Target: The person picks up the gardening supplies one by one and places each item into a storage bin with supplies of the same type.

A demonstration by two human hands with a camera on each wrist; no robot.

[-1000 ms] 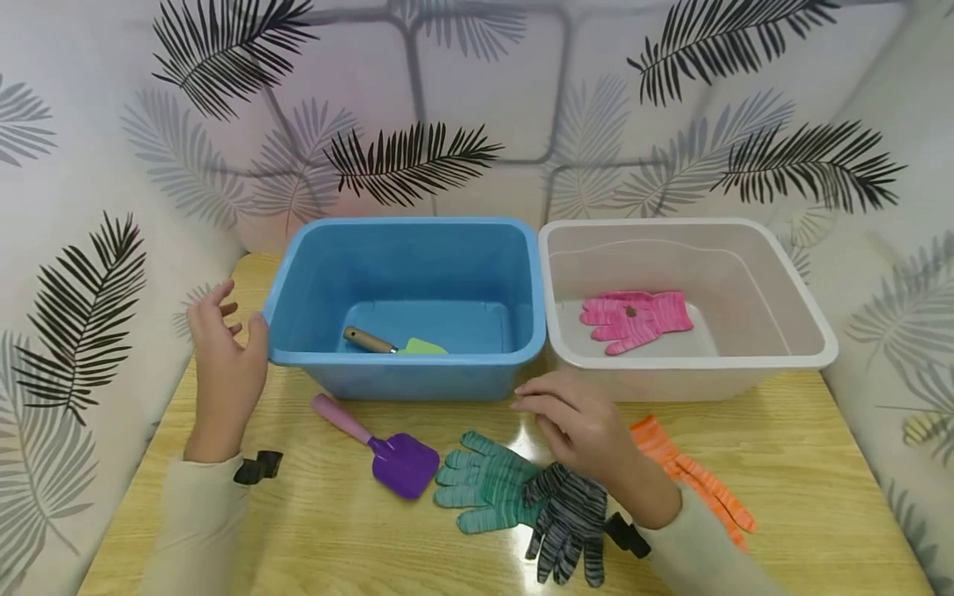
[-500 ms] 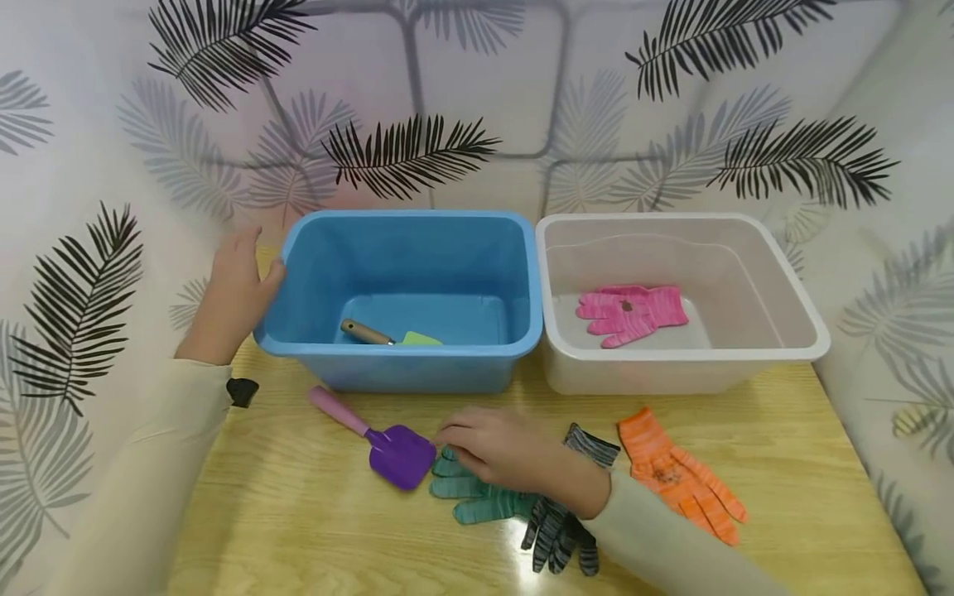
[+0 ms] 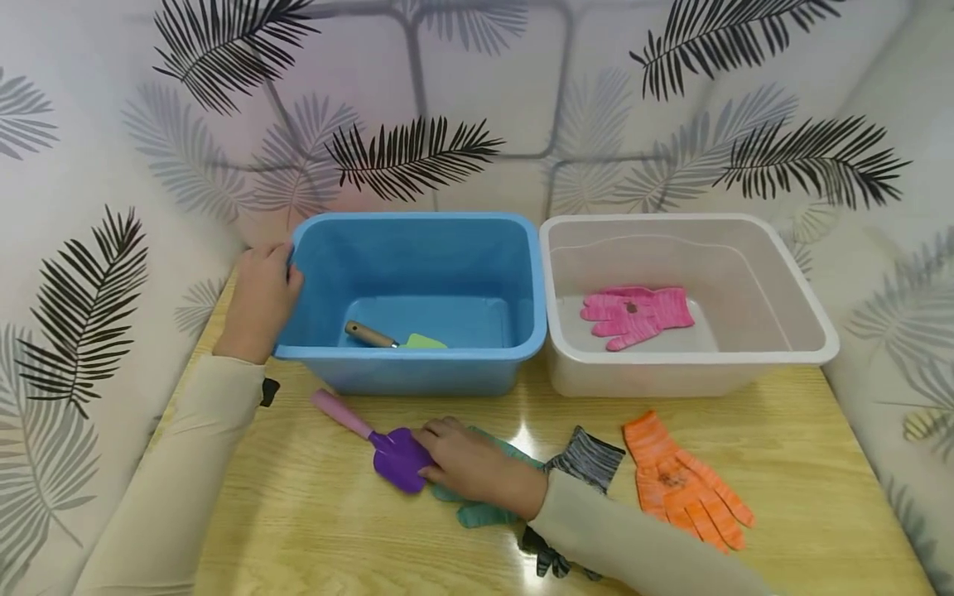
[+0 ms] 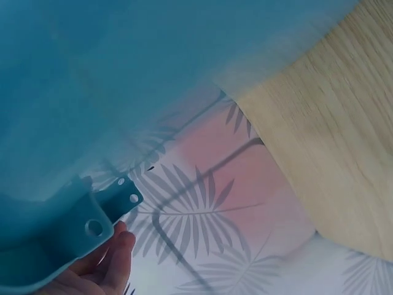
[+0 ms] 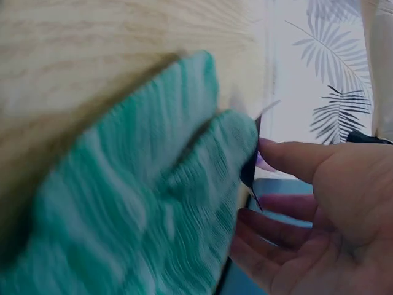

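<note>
The two hands are well apart: the left hand (image 3: 257, 298) clasps the left rim of the blue bin (image 3: 417, 353), while the right hand (image 3: 473, 459) curls thumb and fingers about the blade of the purple shovel (image 3: 397, 465). The shovel lies before the bin on the wooden table (image 3: 298, 513), just beside the green glove (image 3: 484, 515).

Cream sleeves (image 3: 182, 463) (lightly creased), small black wrist attachment (image 3: 270, 391)
</note>
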